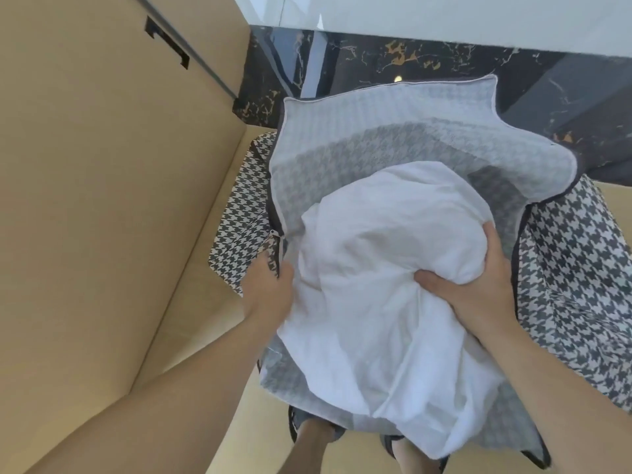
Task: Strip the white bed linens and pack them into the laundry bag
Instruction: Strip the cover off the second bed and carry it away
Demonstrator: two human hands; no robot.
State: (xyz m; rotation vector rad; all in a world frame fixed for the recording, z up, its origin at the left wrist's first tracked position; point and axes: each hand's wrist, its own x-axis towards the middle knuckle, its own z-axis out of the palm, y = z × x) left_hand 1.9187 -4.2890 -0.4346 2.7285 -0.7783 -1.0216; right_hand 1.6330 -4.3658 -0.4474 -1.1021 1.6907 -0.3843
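Two hands flank the white linens over the laundry bag: my right hand grasps them; my left hand touches, grip I cannot tell.

Tall flat tan matte panel fills the left side; cabinet front or wall, cannot tell which. Black rectangular recessed handle sits near its top, beside a thin grey seam strip. Smooth tan floor meets the panel's base, similar tone. Black polished marble band with gold and white veins runs across the far side, small round light glare on it. Glossy white surface above the marble.
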